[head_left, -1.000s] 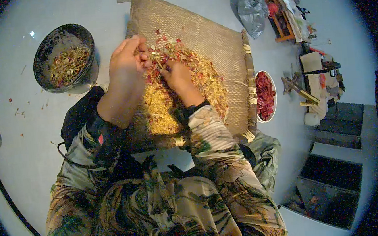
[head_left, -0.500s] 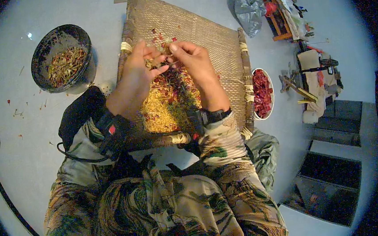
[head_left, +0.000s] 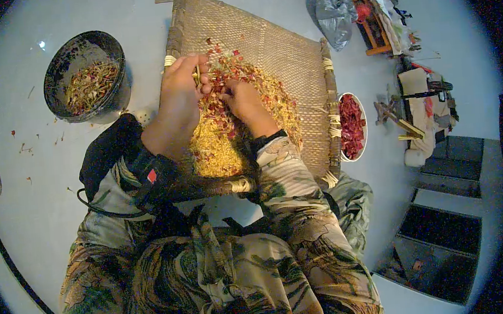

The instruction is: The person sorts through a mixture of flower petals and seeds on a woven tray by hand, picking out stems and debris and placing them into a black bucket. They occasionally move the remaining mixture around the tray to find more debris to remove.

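L hand (head_left: 180,90) w/ stems (head_left: 198,76) hides frame edge (head_left: 177,33); blk bucket (head_left: 85,51) left

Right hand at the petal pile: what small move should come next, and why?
Probably a light pinch to lift a piece out. The right hand has its fingers at the red and yellow petal pile, where stem-like bits lie mixed in, and the left hand is close by, seemingly holding something thin.

Left of the left hand (head_left: 182,91) is one bucket (head_left: 118,101), beneath both hands one woven frame (head_left: 272,43), right of the right hand (head_left: 245,103) one bowl (head_left: 366,131).
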Tool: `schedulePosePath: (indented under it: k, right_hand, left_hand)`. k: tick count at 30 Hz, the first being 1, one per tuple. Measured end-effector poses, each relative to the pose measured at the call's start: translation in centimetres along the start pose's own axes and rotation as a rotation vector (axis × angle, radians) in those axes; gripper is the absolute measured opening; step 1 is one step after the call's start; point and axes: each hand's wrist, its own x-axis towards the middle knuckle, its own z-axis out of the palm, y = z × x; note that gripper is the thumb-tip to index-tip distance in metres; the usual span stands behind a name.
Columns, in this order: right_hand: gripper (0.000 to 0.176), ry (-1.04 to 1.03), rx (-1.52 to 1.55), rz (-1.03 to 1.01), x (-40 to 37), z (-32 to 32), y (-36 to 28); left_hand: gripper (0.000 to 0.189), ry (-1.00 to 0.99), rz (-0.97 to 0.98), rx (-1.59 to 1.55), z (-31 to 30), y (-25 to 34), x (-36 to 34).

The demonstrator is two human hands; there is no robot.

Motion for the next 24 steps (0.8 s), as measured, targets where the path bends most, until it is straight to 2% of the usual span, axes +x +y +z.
schedulePosePath:
  k: [3,7,8,11,14,17,22,24]
  right_hand:
    - [0.02,0.042,0.176,0.012,-0.6,-1.0,1.3]
    - [0.014,0.038,0.847,0.104,0.2,0.1,4.4]
    - [0.013,0.076,0.743,0.121,0.0,0.0,5.2]
    - [0.012,-0.037,1.081,0.207,-0.2,-1.0,5.8]
    - [0.012,-0.018,1.212,0.338,-1.4,-3.5,2.4]
    - [0.015,-0.051,1.384,0.298,-1.8,-4.1,1.9]
    - [0.014,-0.059,1.322,0.254,-2.5,-6.0,-0.3]
    - [0.014,-0.061,1.293,0.209,-2.7,-6.8,-1.4]
  left_hand:
    - [0.017,-0.004,0.02,-0.007,0.1,0.0,-0.1]
    - [0.017,0.006,0.009,0.019,0.2,0.3,-0.3]
    - [0.017,-0.003,0.017,0.029,0.1,0.2,-0.3]
    - [0.017,-0.027,0.032,0.041,-0.1,-0.3,-0.1]
    - [0.017,-0.043,0.011,0.017,-0.5,-1.0,0.1]
    - [0.019,-0.055,-0.056,0.066,-0.6,-1.5,0.3]
    - [0.029,-0.026,-0.108,0.23,0.0,-1.8,-0.3]
    - [0.034,0.023,-0.178,0.152,0.6,-2.0,-0.6]
